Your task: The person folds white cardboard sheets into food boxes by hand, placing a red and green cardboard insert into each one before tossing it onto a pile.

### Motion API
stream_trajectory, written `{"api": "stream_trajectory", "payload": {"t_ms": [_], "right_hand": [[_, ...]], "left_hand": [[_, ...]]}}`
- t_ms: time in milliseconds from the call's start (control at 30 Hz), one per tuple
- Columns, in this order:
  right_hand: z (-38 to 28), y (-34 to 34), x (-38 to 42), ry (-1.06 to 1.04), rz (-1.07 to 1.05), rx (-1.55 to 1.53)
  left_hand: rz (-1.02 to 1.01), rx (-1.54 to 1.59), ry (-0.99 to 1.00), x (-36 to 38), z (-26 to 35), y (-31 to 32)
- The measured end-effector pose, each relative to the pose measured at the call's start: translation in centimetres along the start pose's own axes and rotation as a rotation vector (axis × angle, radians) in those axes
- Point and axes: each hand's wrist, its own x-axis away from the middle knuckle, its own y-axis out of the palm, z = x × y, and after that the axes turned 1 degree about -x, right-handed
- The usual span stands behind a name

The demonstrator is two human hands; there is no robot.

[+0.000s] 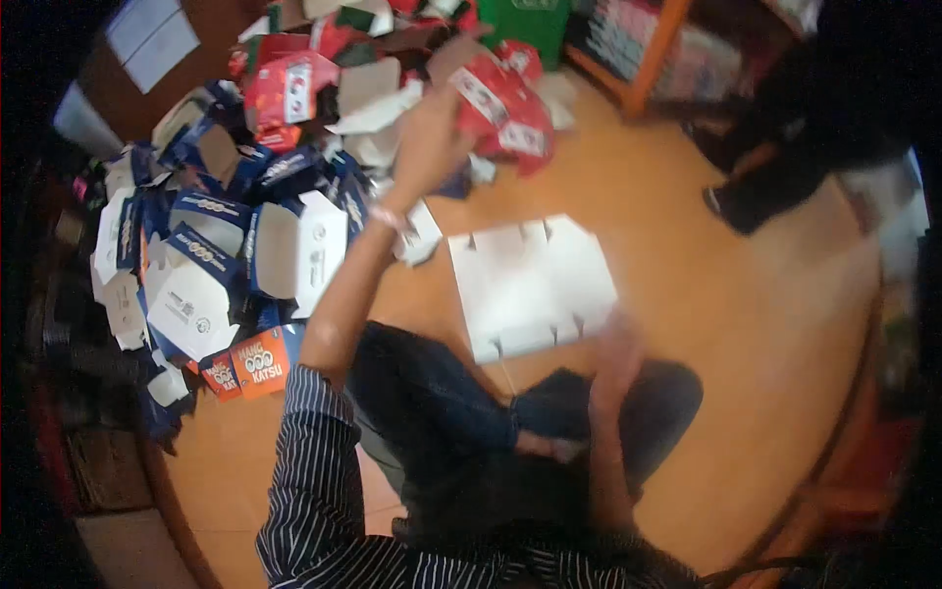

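Observation:
My left hand reaches out to the far pile, its fingers at the left edge of a red carton with white printed panels. The hand looks closed on that carton, though blur softens the grip. My right hand is smeared by motion at the near right corner of a flat white cardboard blank, and its fingers cannot be made out. The blank lies on the floor before my crossed legs, with slots along two edges.
Folded dark blue cartons heap up on the left, with orange ones at the near edge. More red cartons lie behind. A green container and an orange wooden shelf stand beyond. Another person's legs are at right.

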Motion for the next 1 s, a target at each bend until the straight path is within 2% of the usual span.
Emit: {"api": "stream_trajectory", "payload": {"t_ms": [33,67,100,133,200,300,333,400,433,500,567,600,633,667,700,767,800,833,867,900,967,1000], "right_hand": [[0.6,-0.6,0.7,0.034,0.024,-0.004],[1.1,-1.4,1.3,0.063,0.039,-0.005],[0.9,-2.0,1.6,0.083,0.057,0.013],[0.4,-2.3,1.7,0.105,0.050,0.039],[-0.7,-3.2,1.1,0.126,0.046,0.077],[-1.4,-4.8,0.5,0.062,0.072,0.119],[-1.0,-5.4,0.3,0.098,0.123,0.078],[-0.2,-5.8,0.4,0.136,0.177,0.031],[0.1,-5.7,0.6,0.141,0.161,0.035],[1.3,-5.5,1.3,0.143,0.146,0.038],[3.6,-5.1,2.4,0.257,-0.021,0.035],[5.1,-4.9,2.9,0.246,-0.021,0.037],[6.8,-4.5,3.4,0.335,-0.089,0.046],[7.6,-4.1,3.7,0.426,-0.156,0.055],[7.6,-3.4,3.4,0.417,-0.154,0.055],[7.2,-1.9,2.3,0.249,0.034,0.095],[6.6,-1.3,1.2,0.250,0.027,0.090],[5.6,-0.8,-0.1,0.162,-0.042,0.060],[4.8,-0.3,-1.1,0.076,-0.110,0.028],[4.3,0.2,-1.6,0.083,-0.114,0.020],[3.3,1.1,-1.9,-0.222,-0.333,0.428],[2.5,1.9,-1.7,-0.222,-0.400,0.395]], "left_hand": [[-0.254,-0.037,0.077,3.7,-2.6,6.6],[-0.422,-0.295,0.296,9.3,-3.5,13.0],[-0.605,-0.301,0.202,14.6,1.8,13.3],[-0.946,-0.264,0.029,16.8,4.6,14.0],[-1.081,-0.113,0.024,20.9,5.1,17.3],[-1.169,-0.075,0.011,21.3,3.3,18.8],[-1.175,-0.080,0.015,21.6,2.3,18.9],[-0.977,0.354,-0.035,22.0,0.5,18.8],[-0.897,0.423,0.079,22.1,-0.2,18.8],[-0.885,0.312,0.052,22.5,-0.9,19.6],[-0.858,0.205,0.028,22.2,-0.8,19.6],[-0.780,0.198,-0.091,21.6,-0.2,19.2],[-0.700,0.192,-0.207,20.8,0.5,18.7],[-0.529,0.238,-0.224,19.2,1.9,16.9],[-0.506,0.276,-0.213,17.6,2.9,14.7],[-0.477,0.308,-0.208,15.9,4.1,10.6],[-0.533,0.429,-0.159,15.9,4.7,8.5],[-0.589,0.549,-0.112,16.2,5.1,6.7],[-0.590,0.539,-0.119,16.9,5.5,5.4],[-0.627,0.659,-0.272,17.8,5.8,4.2],[-0.722,0.849,-0.592,18.8,6.5,2.1],[-0.720,0.848,-0.602,19.5,6.7,1.6]]}}
